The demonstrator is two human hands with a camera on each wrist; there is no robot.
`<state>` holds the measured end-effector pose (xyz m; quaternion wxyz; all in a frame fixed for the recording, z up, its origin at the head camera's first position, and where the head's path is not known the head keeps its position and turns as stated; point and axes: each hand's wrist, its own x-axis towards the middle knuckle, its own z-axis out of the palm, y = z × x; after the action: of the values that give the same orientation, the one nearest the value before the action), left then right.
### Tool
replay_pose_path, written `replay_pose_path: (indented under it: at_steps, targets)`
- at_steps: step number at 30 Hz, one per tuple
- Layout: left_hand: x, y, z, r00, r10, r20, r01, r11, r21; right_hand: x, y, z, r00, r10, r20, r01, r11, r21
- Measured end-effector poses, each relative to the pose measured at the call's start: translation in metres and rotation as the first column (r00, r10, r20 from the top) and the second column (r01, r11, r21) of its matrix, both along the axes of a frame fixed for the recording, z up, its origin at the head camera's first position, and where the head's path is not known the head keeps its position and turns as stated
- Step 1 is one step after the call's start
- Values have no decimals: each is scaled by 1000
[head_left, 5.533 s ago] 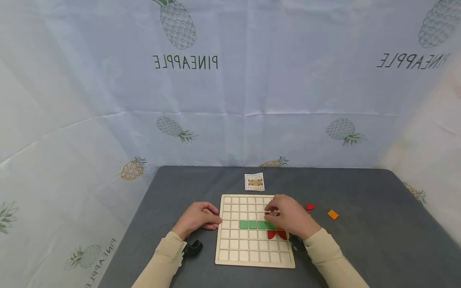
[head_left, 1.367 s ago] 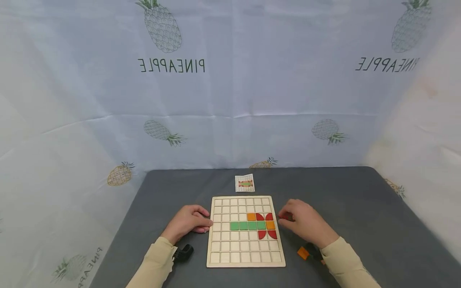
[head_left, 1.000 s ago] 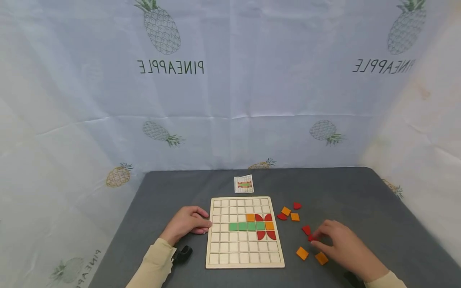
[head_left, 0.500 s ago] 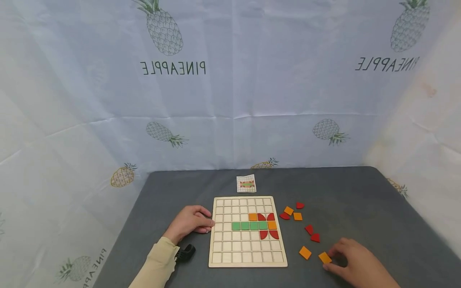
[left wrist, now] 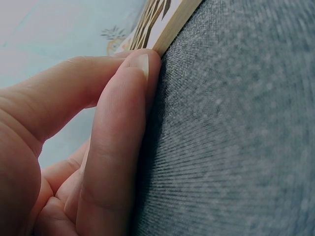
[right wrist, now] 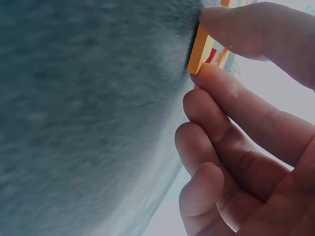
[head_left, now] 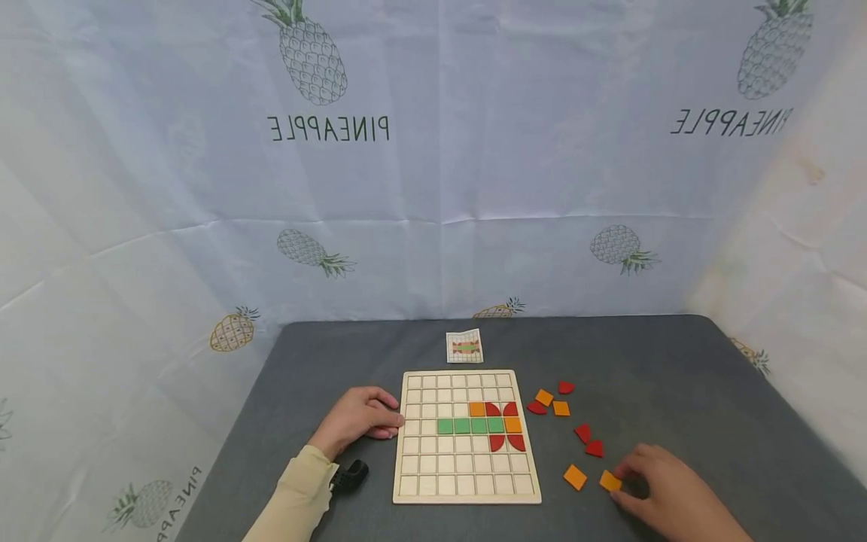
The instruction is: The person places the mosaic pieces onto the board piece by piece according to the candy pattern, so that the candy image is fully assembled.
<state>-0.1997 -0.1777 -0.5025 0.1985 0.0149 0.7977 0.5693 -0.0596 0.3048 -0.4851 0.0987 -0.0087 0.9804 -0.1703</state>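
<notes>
The wooden grid board (head_left: 467,482) lies on the table, bearing a row of green square tiles (head_left: 462,426) with orange squares and red curved tiles near its right side. My left hand (head_left: 354,420) rests on the table, its fingertips touching the board's left edge; the left wrist view shows them against the wooden rim (left wrist: 179,24). To the right of the board, my right hand (head_left: 667,493) pinches a loose orange square tile (head_left: 610,481) between thumb and index finger. In the right wrist view that tile (right wrist: 199,49) stands edge-on, close to the tabletop.
Another orange square (head_left: 575,477) lies beside the pinched one. Red pieces (head_left: 594,449) and more orange squares (head_left: 561,408) are scattered right of the board. A printed pattern card (head_left: 464,346) lies behind it. A pineapple-print cloth (head_left: 433,263) hangs beyond the table.
My right hand has left the board area, passed over the loose red pieces and come down to the nearer orange tile, which it now pinches. My left hand stays at the board's edge.
</notes>
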Motion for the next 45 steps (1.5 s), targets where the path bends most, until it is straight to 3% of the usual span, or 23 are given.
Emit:
replay_pose_path:
  at_steps: [5, 9, 17, 22, 24, 27, 45]
  targets:
    - [-1, 0, -2, 1000, 6, -1, -6, 1000, 9, -9, -12, 6, 996, 60, -73, -59, 998, 10]
    - [1, -2, -3, 1000, 2, 5, -2, 1000, 15, -20, -30, 11, 975, 140, -174, -138, 990, 22]
    - [2, -4, -5, 1000, -16, 14, 15, 999, 45, -50, -84, 22, 959, 210, -192, -221, 974, -42]
    - [1, -3, -6, 1000, -27, 11, 26, 998, 54, -61, -111, 23, 917, 302, -259, -340, 934, -114]
    - [1, -2, -6, 1000, -29, 9, 28, 998, 51, -64, -120, 22, 894, 337, -296, -384, 916, -118]
    - [0, -1, -5, 1000, -29, 6, 28, 999, 45, -68, -129, 20, 874, 365, -320, -420, 899, -122]
    - [0, -2, -4, 1000, -21, -3, 21, 998, 53, -78, -147, 10, 866, 404, -296, -445, 891, -85]
